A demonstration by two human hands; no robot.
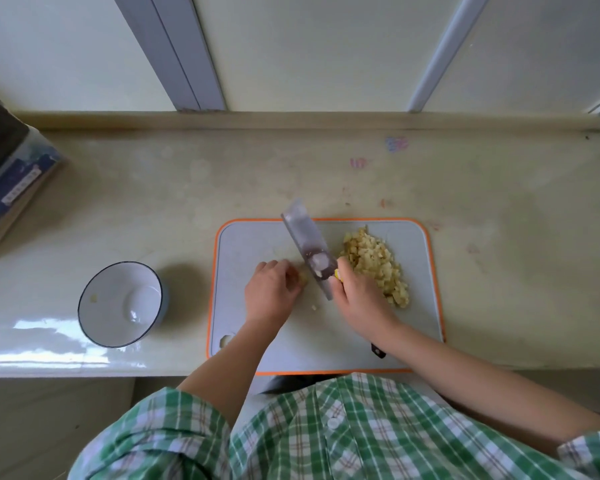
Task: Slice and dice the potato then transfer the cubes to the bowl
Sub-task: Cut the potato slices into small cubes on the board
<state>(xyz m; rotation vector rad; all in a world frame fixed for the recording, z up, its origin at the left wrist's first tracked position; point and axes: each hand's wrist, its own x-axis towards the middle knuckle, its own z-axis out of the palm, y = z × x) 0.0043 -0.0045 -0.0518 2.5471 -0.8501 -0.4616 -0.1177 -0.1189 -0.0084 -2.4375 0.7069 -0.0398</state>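
Green-checked shirt point(343, 434) fills the lower frame, with both bare forearms reaching forward over a grey cutting board point(250, 244) edged in orange. The board lies on a pale counter point(153, 188), its near edge at the counter's front.

Left hand point(272, 289): fingers curled down onto a small remaining potato piece point(302, 277) near the board's middle, holding it in place. Most of that piece is hidden under the fingers.

Right hand point(357, 296): closed around the handle of a cleaver point(307, 244). The broad blade is tilted, its tip pointing away from the person, and it stands just right of the held piece. The black handle end point(378, 350) shows below the wrist.

Diced potato point(374, 265): one heap on the right half of the board, just beyond the right hand. One stray cube point(314, 307) lies between the hands.

Bowl point(118, 292): white with a dark rim, on the counter left of the board and apart from it; one small pale fragment point(93, 298) sits inside.

A dark box point(11, 174) stands at the counter's far left.
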